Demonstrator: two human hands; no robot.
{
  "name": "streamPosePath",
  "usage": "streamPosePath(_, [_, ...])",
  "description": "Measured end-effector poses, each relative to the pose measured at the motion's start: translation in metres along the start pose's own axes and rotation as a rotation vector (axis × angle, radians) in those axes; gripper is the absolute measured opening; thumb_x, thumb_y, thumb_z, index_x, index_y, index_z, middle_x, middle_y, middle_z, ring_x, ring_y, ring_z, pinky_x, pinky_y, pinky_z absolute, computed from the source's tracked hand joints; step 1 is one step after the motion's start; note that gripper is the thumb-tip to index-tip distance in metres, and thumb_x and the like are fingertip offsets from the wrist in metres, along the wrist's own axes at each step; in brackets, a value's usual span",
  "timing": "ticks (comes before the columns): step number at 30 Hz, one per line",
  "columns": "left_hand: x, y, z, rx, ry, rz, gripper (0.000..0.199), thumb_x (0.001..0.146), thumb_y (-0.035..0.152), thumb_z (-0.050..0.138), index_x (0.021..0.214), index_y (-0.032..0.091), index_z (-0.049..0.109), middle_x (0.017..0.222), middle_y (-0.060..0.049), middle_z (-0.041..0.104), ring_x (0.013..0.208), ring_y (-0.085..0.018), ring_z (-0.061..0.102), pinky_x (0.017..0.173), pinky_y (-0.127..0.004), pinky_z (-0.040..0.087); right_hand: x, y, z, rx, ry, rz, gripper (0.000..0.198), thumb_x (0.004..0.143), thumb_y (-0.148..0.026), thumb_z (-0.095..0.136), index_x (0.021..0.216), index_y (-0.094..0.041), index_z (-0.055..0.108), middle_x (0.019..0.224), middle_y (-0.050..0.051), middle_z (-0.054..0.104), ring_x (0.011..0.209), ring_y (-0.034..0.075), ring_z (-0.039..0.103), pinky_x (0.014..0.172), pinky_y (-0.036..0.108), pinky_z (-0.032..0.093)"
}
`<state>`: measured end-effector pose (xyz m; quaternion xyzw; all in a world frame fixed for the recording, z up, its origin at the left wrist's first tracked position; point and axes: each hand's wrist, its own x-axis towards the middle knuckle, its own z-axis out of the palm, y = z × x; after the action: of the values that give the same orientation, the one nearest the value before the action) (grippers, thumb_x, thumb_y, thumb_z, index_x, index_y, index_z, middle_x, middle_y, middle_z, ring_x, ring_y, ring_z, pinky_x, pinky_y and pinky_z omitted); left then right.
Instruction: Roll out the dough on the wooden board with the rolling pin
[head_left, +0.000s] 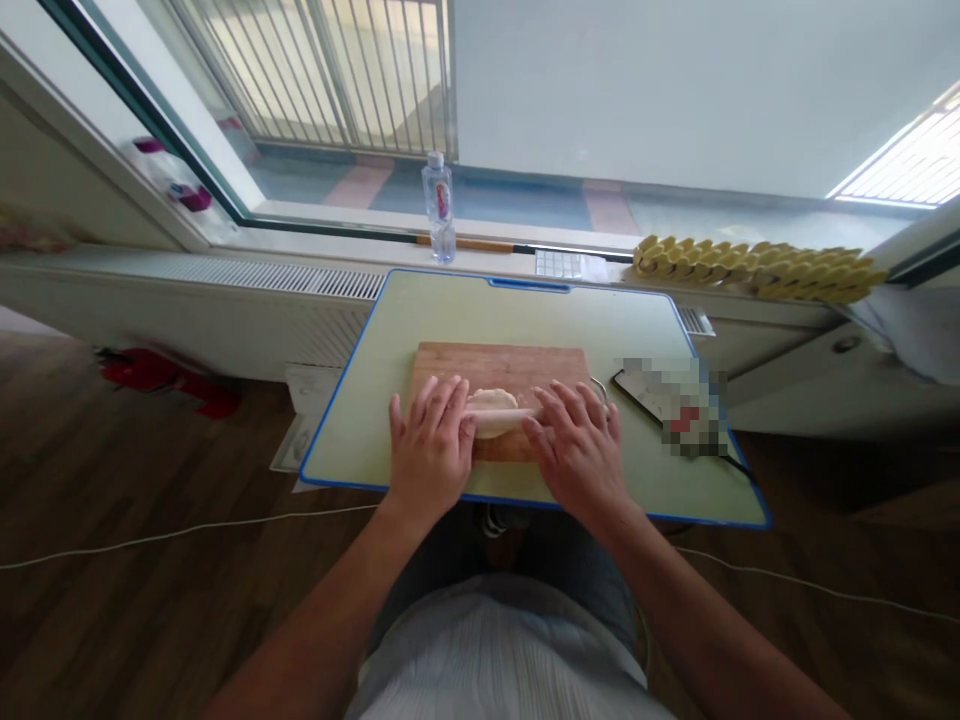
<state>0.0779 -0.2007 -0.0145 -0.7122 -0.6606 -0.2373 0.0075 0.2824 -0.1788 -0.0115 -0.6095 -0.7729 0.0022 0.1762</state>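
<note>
Pale rolling pin [501, 415] lies crosswise, long axis running from left hand [433, 430] to right hand [582, 432], ends under the palms (can't tell if either grip is closed), dough [493, 399] beneath its midspan, about equally near both.

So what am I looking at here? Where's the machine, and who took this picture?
There's no machine: these are a person's own bare hands. The single picture comes from a camera worn on the head, looking forward and down. A wooden board lies on a blue-edged table, with a flat piece of dough on it. A rolling pin lies across the dough, with the left hand over one end and the right hand over the other. How tightly they grip is hidden. Beyond the table, a bottle stands by the window.
</note>
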Motion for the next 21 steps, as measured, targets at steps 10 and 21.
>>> streamPosePath(10, [-0.015, 0.001, 0.014, -0.021, 0.038, 0.038, 0.059, 0.11, 0.045, 0.041, 0.162, 0.017, 0.042, 0.166, -0.013, 0.046, 0.16, -0.032, 0.031, 0.132, -0.059, 0.01, -0.012, -0.003, 0.004, 0.003, 0.085, -0.048, 0.042, 0.109, -0.047, 0.046, 0.143, -0.029, 0.063, 0.149, 0.006, 0.064, 0.144, 0.03, 0.047, 0.123, 0.055, 0.017])
streamPosePath(21, [0.036, -0.011, 0.008, -0.06, -0.131, 0.106, 0.057, 0.11, 0.051, 0.034, 0.155, 0.021, 0.052, 0.159, -0.012, 0.056, 0.157, -0.031, 0.037, 0.13, -0.066, 0.014, 0.023, 0.002, 0.018, -0.012, 0.095, 0.017, 0.045, 0.11, -0.051, 0.041, 0.137, -0.026, 0.068, 0.146, 0.007, 0.067, 0.141, 0.032, 0.049, 0.124, 0.06, 0.012])
